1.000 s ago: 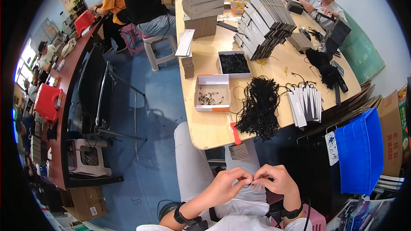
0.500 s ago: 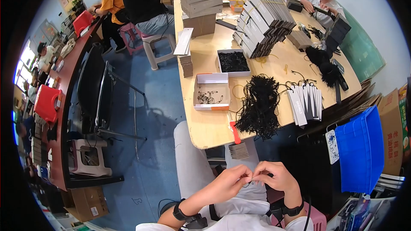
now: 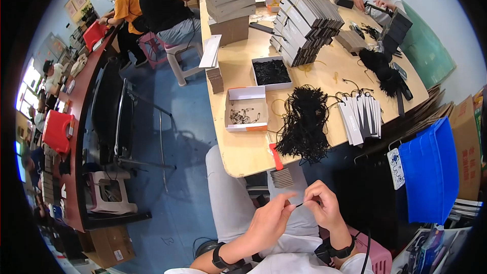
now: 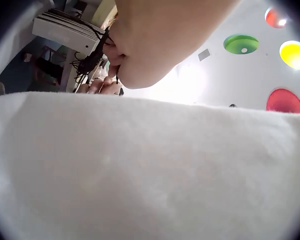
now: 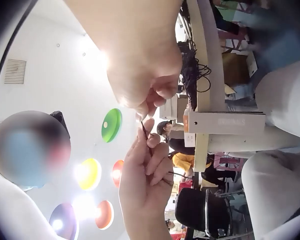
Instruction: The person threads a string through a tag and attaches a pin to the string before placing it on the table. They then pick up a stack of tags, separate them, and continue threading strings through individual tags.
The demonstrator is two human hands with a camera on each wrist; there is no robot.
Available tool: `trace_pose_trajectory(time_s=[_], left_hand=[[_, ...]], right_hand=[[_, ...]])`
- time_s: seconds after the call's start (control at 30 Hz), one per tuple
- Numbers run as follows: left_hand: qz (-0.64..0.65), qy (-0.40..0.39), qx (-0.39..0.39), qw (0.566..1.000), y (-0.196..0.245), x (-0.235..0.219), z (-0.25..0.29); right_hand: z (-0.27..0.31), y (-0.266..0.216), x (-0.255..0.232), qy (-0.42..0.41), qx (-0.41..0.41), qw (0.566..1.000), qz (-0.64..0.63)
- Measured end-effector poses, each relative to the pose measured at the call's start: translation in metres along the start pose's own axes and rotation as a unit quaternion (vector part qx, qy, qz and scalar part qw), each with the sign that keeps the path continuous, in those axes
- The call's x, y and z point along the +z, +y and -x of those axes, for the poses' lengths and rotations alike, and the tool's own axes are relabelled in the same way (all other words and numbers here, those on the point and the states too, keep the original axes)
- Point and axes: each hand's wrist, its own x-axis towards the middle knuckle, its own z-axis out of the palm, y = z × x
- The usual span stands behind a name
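A thin black cord runs between the two hands above the lap. The left hand pinches one end between thumb and fingers, and in the right wrist view a strand also trails out of its curled fingers. At the other end, the right hand pinches the cord with its fingertips. A stack of grey tags lies on the thigh below the table edge. In the left wrist view white cloth fills the lower part and only part of the hands shows.
On the wooden table lie a black cord bundle, a box of small pins, a box of black pieces, a red-handled tool, strung white tags and tall grey stacks. A blue bin stands at the right.
The hands have moved apart from fingertips nearly touching, so a short length of cord shows between them. The head view has shifted slightly.
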Motion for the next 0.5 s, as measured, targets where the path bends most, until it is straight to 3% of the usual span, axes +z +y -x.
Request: trace_pose_trajectory(time_s=[0.2,0.33,0.37,0.4,0.43,0.5], left_hand=[[0.014,0.044,-0.02,0.999,-0.014,0.0,-0.003],[0.024,0.021,-0.02,0.999,-0.02,-0.007,0.001],[0.192,0.013,-0.117,0.974,-0.021,-0.006,0.003],[0.354,0.005,-0.209,0.912,-0.022,-0.005,0.005],[0.493,-0.005,-0.251,0.833,-0.026,-0.005,0.008],[0.528,0.001,-0.261,0.808,-0.031,-0.002,0.011]], right_hand=[[0.004,0.015,0.006,0.039,0.045,0.996,-0.063],[0.005,0.017,0.009,0.045,0.061,0.997,-0.031],[0.005,0.018,0.01,0.03,0.062,0.998,0.007],[0.006,0.019,0.011,0.031,0.064,0.997,0.006],[0.006,0.02,0.013,0.021,0.056,0.998,0.017],[0.008,0.021,0.015,0.011,0.051,0.998,0.029]])
